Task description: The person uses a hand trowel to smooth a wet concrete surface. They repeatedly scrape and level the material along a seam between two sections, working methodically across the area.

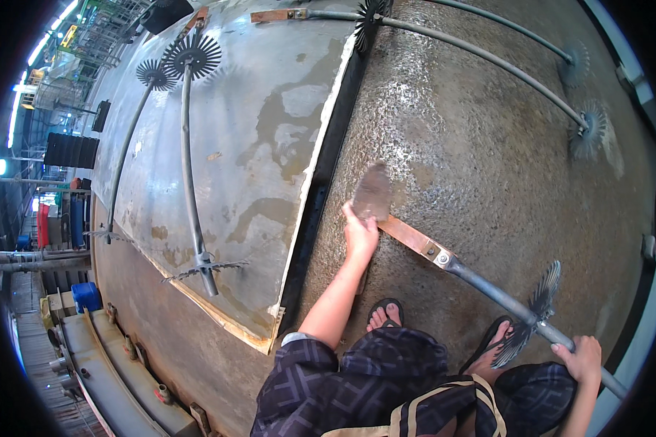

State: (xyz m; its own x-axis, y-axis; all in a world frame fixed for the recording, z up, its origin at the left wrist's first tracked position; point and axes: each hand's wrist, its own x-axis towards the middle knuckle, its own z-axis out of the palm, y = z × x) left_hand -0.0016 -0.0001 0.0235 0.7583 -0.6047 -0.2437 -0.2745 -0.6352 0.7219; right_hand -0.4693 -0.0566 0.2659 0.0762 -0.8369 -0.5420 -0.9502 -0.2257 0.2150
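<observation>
A grey metal rod (492, 291) slants across in front of me, with a flat copper bar (413, 240) bolted to its far end. My right hand (582, 357) is closed around the rod near its lower end, just past a disc of thin metal fins (544, 295). At the copper bar's tip, my left hand (362, 234) is closed on a flat brownish-grey pad (372, 191). The pad is smeared by motion, and its exact kind cannot be made out. It overlaps the end of the bar.
Two similar finned rods (189, 160) lie on a grey sheet (270, 102) at left. More rods (481, 52) rest on the wet rough floor (452, 146) at upper right. My sandalled feet (385, 315) are close below. Rusty metal channels (116, 371) and a blue drum (87, 297) stand at lower left.
</observation>
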